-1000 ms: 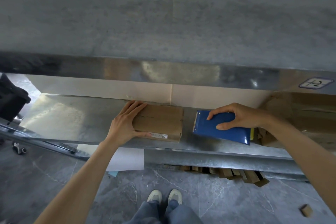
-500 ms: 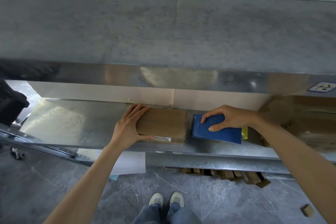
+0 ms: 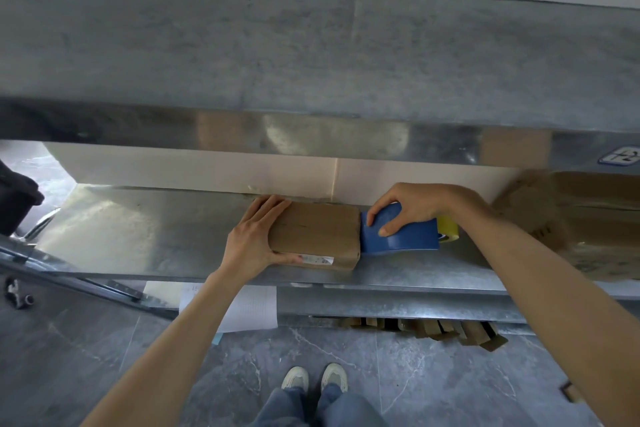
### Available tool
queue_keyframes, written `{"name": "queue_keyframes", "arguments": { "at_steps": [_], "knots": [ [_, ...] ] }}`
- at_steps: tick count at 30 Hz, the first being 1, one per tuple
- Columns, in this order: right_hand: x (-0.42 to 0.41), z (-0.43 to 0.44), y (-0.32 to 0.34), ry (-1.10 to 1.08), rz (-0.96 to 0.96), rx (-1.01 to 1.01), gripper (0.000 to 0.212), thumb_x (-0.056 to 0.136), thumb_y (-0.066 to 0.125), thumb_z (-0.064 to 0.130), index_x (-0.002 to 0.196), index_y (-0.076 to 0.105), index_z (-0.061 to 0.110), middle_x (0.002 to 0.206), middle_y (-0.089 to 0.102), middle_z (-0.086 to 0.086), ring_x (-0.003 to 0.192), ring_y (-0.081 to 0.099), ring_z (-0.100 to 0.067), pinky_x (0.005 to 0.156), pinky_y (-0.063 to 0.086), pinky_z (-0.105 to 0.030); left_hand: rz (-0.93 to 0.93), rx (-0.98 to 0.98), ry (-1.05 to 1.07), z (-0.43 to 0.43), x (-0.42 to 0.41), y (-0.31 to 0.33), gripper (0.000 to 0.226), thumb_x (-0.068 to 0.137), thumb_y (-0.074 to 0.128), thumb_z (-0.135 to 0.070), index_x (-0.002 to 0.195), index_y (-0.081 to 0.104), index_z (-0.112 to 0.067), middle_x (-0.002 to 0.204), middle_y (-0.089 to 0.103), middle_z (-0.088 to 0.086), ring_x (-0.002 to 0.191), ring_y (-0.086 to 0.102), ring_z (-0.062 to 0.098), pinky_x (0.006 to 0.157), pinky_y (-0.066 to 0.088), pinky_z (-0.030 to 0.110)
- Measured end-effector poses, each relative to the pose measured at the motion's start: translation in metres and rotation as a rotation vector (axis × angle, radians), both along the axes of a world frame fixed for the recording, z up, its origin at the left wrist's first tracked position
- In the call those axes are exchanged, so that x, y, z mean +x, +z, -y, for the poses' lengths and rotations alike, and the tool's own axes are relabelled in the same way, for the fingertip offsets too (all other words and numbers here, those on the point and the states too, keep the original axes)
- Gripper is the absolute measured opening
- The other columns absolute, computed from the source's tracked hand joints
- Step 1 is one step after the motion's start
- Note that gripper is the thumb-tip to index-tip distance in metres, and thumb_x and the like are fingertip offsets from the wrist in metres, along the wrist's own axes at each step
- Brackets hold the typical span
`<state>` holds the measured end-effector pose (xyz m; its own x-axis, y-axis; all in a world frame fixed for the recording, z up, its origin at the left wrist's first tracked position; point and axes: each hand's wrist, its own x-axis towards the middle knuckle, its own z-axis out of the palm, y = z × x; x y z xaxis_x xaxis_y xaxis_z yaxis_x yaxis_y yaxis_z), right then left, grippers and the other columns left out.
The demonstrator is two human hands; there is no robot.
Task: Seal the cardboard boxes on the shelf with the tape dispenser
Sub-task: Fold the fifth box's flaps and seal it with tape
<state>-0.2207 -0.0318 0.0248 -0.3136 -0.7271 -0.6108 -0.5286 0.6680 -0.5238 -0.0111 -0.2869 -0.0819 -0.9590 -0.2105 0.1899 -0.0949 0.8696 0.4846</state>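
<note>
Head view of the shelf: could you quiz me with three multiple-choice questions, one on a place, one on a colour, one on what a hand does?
1. Where is the tape dispenser relative to the small cardboard box?
A. On top of it
B. Against its right end
C. On the floor
2. What colour is the dispenser's body?
A. Red
B. Green
C. Blue
3. What is the left hand doing?
A. Holding the box's left end
B. Hanging free
C. Gripping the dispenser

1 B: its front meets the box's right end on the shelf.
2 C: the body under the right hand is blue.
3 A: fingers on top, thumb on the front.
</note>
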Motion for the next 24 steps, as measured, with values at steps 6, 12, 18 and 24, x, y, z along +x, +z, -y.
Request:
{"name": "queue_keyframes", "arguments": {
  "at_steps": [6, 12, 18, 24],
  "knots": [
    [0.014, 0.001, -0.003, -0.019, -0.086, 0.017, 0.021, 0.079, 0.080, 0.042, 0.099, 0.073, 0.044, 0.116, 0.066, 0.012, 0.107, 0.060, -0.015, 0.100, 0.047, -0.043, 0.031, 0.020, 0.014, -0.002, 0.001, 0.005, 0.111, 0.052, 0.068, -0.086, 0.147, 0.043, -0.034, 0.151, 0.041, -0.017, 0.145, 0.029, 0.010, 0.093, 0.053, 0.044],
    [0.034, -0.009, -0.018, -0.076, -0.194, -0.031, 0.029, 0.077, 0.077, 0.046, 0.104, 0.068, 0.049, 0.113, 0.067, 0.002, 0.101, 0.061, -0.022, 0.095, 0.049, -0.042, 0.043, 0.029, 0.015, -0.005, 0.003, 0.010, 0.111, 0.053, 0.075, -0.079, 0.148, 0.042, -0.031, 0.152, 0.040, -0.015, 0.146, 0.026, 0.009, 0.096, 0.051, 0.044],
    [0.057, -0.011, -0.032, -0.145, -0.392, -0.075, 0.036, 0.088, 0.072, 0.039, 0.122, 0.063, 0.038, 0.068, 0.050, 0.004, 0.060, 0.047, -0.011, 0.058, 0.038, -0.027, 0.070, 0.055, 0.053, 0.000, 0.009, 0.015, 0.113, 0.051, 0.080, -0.076, 0.148, 0.041, -0.033, 0.153, 0.037, -0.018, 0.147, 0.023, 0.006, 0.097, 0.050, 0.042],
    [0.070, -0.002, -0.046, -0.283, -0.459, -0.214, 0.035, 0.093, 0.065, 0.044, 0.126, 0.056, 0.038, 0.066, 0.045, 0.012, 0.056, 0.046, -0.008, 0.055, 0.035, -0.022, 0.125, 0.069, 0.091, 0.015, 0.025, 0.019, 0.113, 0.055, 0.079, -0.074, 0.151, 0.036, -0.034, 0.156, 0.030, -0.020, 0.148, 0.015, 0.003, 0.099, 0.049, 0.042]
  ]
}}
